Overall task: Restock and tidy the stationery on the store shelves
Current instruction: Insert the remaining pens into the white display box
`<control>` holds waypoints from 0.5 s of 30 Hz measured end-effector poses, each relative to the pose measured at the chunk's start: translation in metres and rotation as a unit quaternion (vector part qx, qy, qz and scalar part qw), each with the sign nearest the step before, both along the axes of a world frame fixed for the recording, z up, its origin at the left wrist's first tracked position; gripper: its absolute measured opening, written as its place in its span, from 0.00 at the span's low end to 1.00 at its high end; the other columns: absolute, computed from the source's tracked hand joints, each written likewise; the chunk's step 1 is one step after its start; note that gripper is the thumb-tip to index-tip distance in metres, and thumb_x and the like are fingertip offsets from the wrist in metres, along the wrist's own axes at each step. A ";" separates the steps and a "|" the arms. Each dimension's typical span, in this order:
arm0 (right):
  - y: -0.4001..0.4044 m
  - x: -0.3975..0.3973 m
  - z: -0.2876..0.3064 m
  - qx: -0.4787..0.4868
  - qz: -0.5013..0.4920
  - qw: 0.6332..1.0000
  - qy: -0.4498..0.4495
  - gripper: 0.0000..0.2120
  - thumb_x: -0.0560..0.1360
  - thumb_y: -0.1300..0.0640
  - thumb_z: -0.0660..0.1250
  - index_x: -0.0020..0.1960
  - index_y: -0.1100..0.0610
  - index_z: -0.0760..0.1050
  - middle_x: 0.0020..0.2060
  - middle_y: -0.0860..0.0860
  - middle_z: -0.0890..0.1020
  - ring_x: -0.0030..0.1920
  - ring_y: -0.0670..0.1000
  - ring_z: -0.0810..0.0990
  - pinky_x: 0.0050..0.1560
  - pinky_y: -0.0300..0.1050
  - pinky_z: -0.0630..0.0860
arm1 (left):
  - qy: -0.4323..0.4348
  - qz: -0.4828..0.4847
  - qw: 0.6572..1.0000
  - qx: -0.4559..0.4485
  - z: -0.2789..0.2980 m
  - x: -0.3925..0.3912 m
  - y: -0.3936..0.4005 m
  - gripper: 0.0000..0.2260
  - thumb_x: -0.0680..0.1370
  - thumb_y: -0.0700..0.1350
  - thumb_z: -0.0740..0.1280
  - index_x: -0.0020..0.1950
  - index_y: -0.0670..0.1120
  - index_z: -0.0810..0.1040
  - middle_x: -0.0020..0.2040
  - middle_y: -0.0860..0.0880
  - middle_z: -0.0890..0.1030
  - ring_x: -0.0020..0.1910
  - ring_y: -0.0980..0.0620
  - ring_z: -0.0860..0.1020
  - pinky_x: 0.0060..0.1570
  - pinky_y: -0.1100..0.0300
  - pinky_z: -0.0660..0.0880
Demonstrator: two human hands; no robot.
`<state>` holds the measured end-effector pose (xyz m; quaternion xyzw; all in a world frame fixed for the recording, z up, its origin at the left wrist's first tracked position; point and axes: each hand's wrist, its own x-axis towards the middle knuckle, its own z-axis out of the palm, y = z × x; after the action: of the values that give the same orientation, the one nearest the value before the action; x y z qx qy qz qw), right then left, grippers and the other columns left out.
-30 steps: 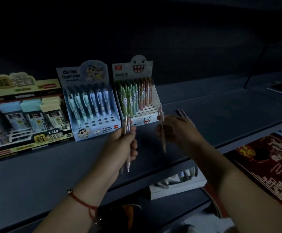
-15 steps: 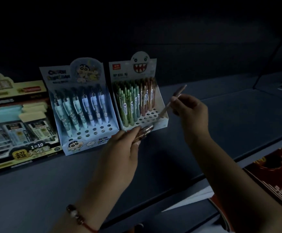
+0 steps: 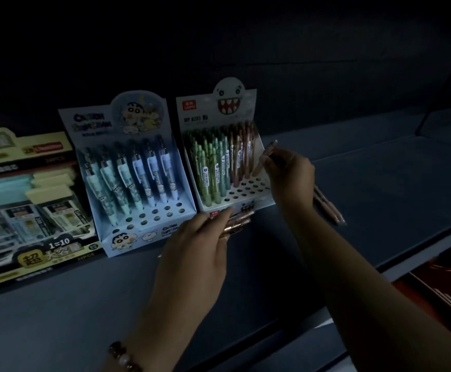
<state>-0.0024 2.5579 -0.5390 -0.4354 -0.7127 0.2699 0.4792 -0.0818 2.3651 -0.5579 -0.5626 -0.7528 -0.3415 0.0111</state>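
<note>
Both forearms reach up and forward from the lower edge toward the monster-face pen box, the landmark here. The left hand sits just in front of the box's lower front edge, back of the hand upward, fingers curled round a small bundle of pinkish pens, with a beaded bracelet on its wrist. The right hand is raised at the box's right side, thumb and fingertips pinching a single pink pen tilted over the right-hand rows of holes.
</note>
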 end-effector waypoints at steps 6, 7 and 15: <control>0.022 -0.021 0.012 0.035 -0.032 0.991 -0.122 0.11 0.79 0.53 0.62 0.40 0.53 0.80 0.38 0.51 0.82 0.37 0.51 0.81 0.40 0.52 0.81 | -0.022 -0.004 0.999 0.028 0.003 -0.004 -0.001 0.23 0.81 0.44 0.59 0.76 0.59 0.63 0.59 0.57 0.73 0.57 0.57 0.71 0.56 0.58 0.73; 0.026 -0.025 0.012 0.053 -0.048 0.988 -0.140 0.12 0.78 0.55 0.62 0.39 0.54 0.80 0.41 0.53 0.82 0.38 0.52 0.80 0.41 0.52 0.80 | -0.025 -0.002 0.999 0.029 0.003 -0.004 -0.001 0.23 0.82 0.44 0.59 0.76 0.59 0.63 0.59 0.57 0.73 0.57 0.57 0.71 0.56 0.58 0.73; 0.026 -0.026 0.010 0.055 -0.038 0.973 -0.223 0.13 0.77 0.57 0.60 0.40 0.59 0.81 0.43 0.56 0.79 0.45 0.56 0.77 0.40 0.46 0.72 | -0.013 0.003 1.000 0.021 0.000 -0.005 -0.008 0.24 0.81 0.45 0.60 0.76 0.61 0.62 0.65 0.56 0.75 0.62 0.54 0.71 0.58 0.56 0.73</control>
<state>-0.0286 2.5837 -0.5290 -0.4847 -0.7979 0.1081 0.3416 -0.0871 2.3576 -0.5577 -0.5554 -0.7472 -0.3647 0.0146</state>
